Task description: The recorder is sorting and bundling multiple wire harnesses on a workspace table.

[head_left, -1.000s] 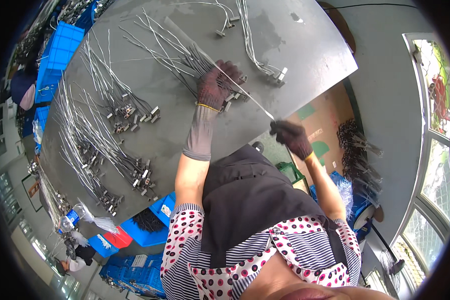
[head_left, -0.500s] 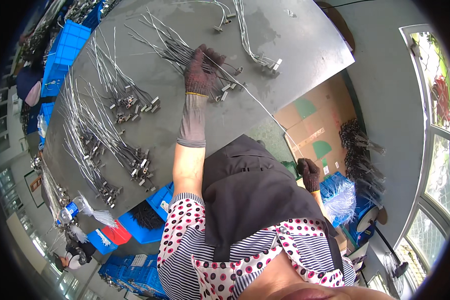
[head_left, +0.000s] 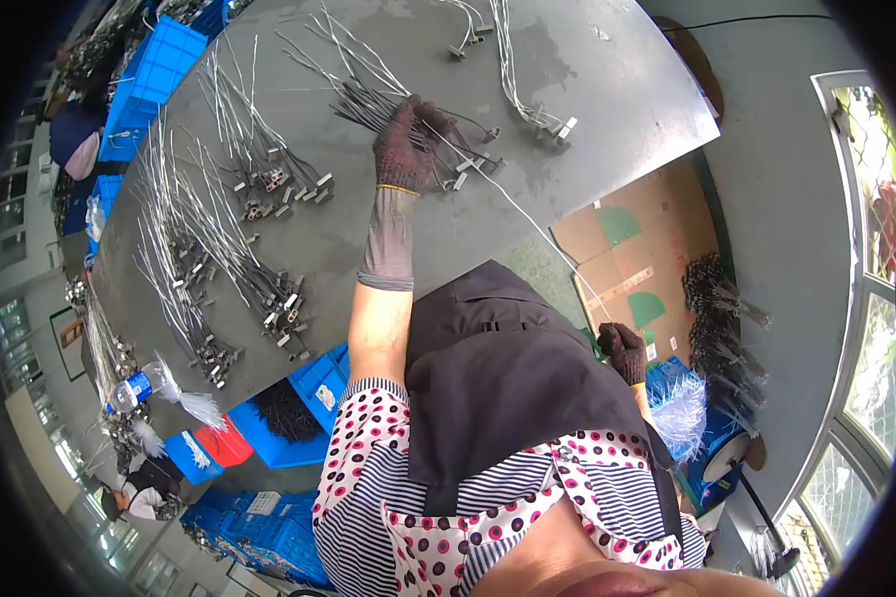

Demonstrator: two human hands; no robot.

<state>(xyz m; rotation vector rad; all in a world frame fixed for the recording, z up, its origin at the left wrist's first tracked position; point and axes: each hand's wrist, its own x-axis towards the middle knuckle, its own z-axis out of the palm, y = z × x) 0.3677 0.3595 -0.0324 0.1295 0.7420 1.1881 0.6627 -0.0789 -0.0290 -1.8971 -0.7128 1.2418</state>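
So the left hand, in a dark knit glove with a grey sleeve above it, has its grip curled round a bundle of wires on the tabletop. Loose silvery ends fan out up and left of the fist, and the small plugs poke out on the other side, down and right. Can't really make out each finger, but the hand's definitely closed on the bundle.

There's a thin white cord running from the left hand, over the tabletop's edge and down to the right hand. That one's gloved too, fingers bunched and pinching the far end, out past the edge and well apart from the left.

More wire bundles lie spread over on the left, plus a lighter bunch up and right of the fist. Off the tabletop, a blue bin has black stuff in it, a red bin sits beside it, and flat cardboard shows below the right-hand edge.
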